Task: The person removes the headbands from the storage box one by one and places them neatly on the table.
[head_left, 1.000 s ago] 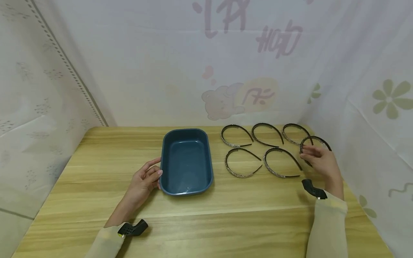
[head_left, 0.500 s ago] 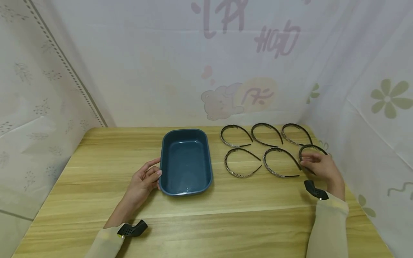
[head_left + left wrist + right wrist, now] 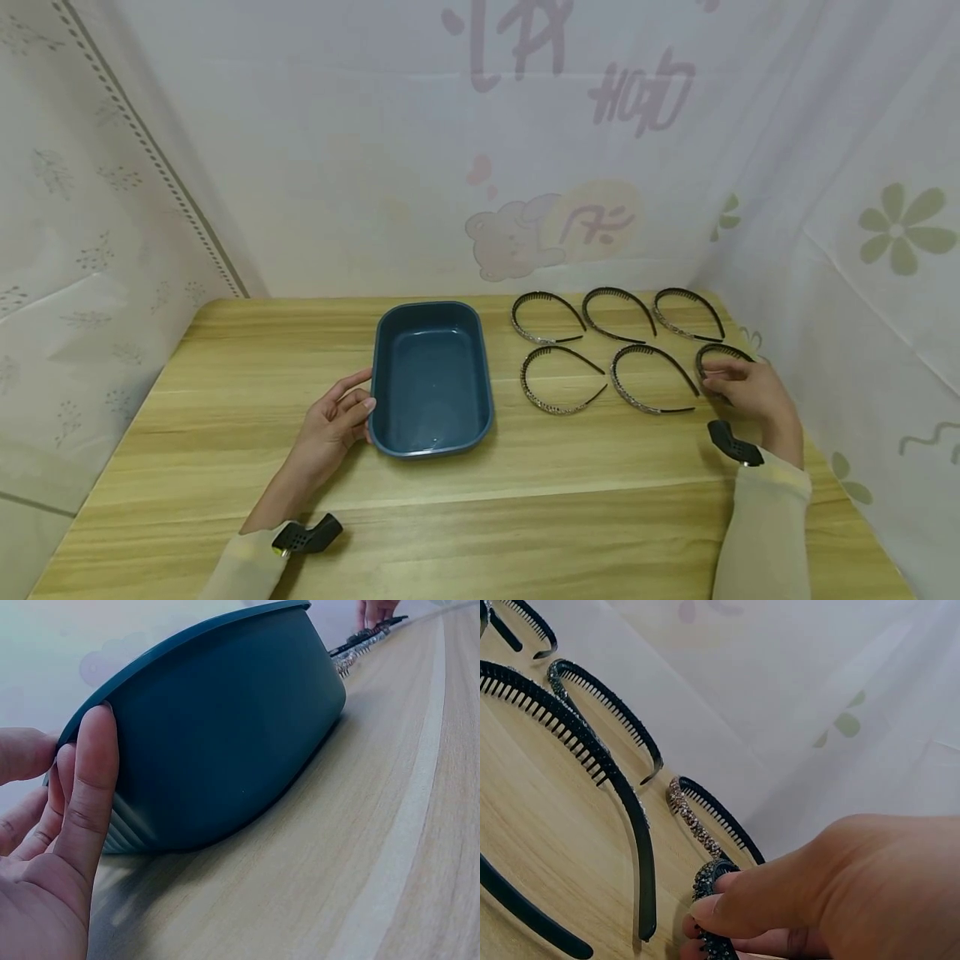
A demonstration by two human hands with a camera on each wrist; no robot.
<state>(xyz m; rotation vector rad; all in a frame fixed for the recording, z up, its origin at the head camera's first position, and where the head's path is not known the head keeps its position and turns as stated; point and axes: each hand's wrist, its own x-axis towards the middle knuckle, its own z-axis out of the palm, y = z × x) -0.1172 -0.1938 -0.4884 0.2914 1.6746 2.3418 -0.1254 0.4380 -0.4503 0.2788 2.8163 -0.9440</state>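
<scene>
My left hand (image 3: 330,429) rests against the left side of a dark blue rectangular plastic bin (image 3: 486,400). In the left wrist view, the thumb (image 3: 94,772) lies straight against the outer wall under the rim, with the other fingers beside it. At the table's right side, my right hand (image 3: 750,392) pinches a black toothed headband (image 3: 726,347) with dark sparkling stones. The right wrist view shows thumb and fingers on the stone-covered band (image 3: 709,881); the hand hides part of it. It sits low, at or near the tabletop; contact is unclear.
Several similar headbands lie in two rows right of the bin, including a far-right one (image 3: 663,322), a front-left one (image 3: 551,408) and a front-middle one (image 3: 633,400). The wood-patterned table (image 3: 480,533) meets printed cloth (image 3: 360,167) behind and at both sides.
My right hand has moved the pinched headband slightly toward me and down, away from the far-right headband into the front row. The left hand and bin stay put.
</scene>
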